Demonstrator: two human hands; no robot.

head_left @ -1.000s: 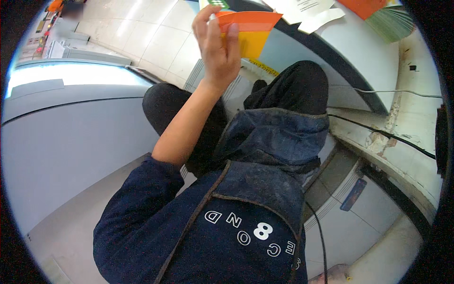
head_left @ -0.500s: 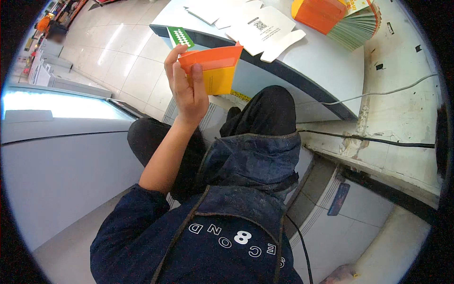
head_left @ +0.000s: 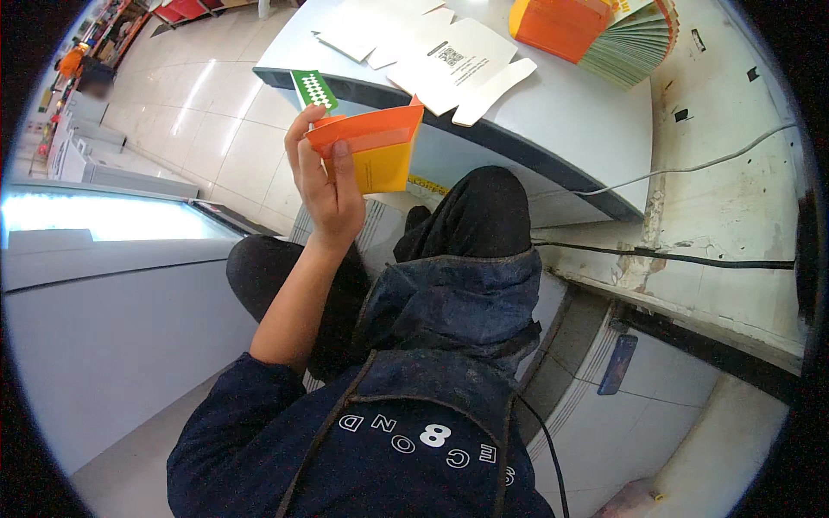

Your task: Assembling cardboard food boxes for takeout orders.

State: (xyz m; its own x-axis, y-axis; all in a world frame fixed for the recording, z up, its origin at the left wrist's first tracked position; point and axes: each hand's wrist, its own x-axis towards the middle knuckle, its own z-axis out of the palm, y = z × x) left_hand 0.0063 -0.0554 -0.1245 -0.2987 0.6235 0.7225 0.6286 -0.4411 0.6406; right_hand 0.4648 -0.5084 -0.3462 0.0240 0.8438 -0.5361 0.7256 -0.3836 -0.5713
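Where the left hand (head_left: 332,203) is raised in front of the knees, its grip is clamped on an orange-and-yellow carton (head_left: 380,160) — the thumb (head_left: 342,157) lies flat on the near side, and the fingers (head_left: 297,136) go round behind. The carton is up in the air, slightly tilted, in front of the near edge of the desk (head_left: 596,129), with its orange band uppermost and the yellow part below. A green card (head_left: 313,89) with a white pattern shows just above the fingertips; I cannot tell whether it is joined to the carton. The right hand is out of view, so I cannot tell the state of its grip.

On the desk lie white cardboard blanks (head_left: 475,65) with cut flaps, the nearest reaching over the dark edge strip (head_left: 535,160). Farther right, near the wall (head_left: 734,207), an orange box (head_left: 557,26) rests beside a fan of green-edged sheets (head_left: 635,56). A grey cable (head_left: 682,164) runs from the wall side across the desk's corner, and a black cable (head_left: 708,261) runs below it.

The person wears black trousers (head_left: 488,203) and a dark apron (head_left: 449,298). A pale cabinet (head_left: 129,302) with a bright top stands at the left — the tiled floor (head_left: 242,121) stretches beyond it.
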